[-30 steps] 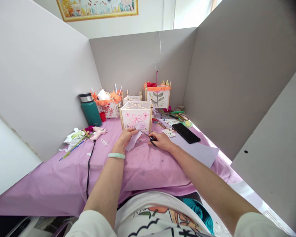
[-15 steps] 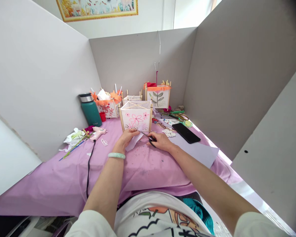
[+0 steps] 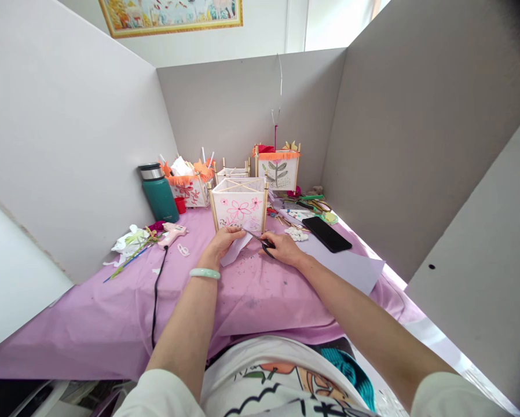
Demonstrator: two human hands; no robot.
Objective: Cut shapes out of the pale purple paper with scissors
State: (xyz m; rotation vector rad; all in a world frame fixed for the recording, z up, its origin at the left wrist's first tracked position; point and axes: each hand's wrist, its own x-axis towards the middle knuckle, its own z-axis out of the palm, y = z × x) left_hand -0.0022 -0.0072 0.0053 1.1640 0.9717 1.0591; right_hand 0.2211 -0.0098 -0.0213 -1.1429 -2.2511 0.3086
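Note:
My left hand [image 3: 222,241] pinches a small piece of pale lilac paper [image 3: 234,251] above the table. In my right hand [image 3: 282,248] is a pair of scissors [image 3: 267,245] with black handles, the fingers wrapped round the grips. The blades point left and meet the paper's upper edge near my left fingertips. Just behind both hands stands a square lantern [image 3: 239,205] with white sides, pink flowers drawn on it and wooden corner sticks. My left hand hides part of its lower edge.
On the left are a green bottle [image 3: 160,194], a pink glue gun [image 3: 172,234] with a black cord, and tissue scraps. To the right lie a black phone [image 3: 327,234] and a lilac sheet [image 3: 351,267]. Other lanterns [image 3: 278,172] stand behind; grey panels enclose three sides.
Hardly anything differs. The scissors and the paper stay in nearly the same place, with only a very slight shift at the scissors' handles.

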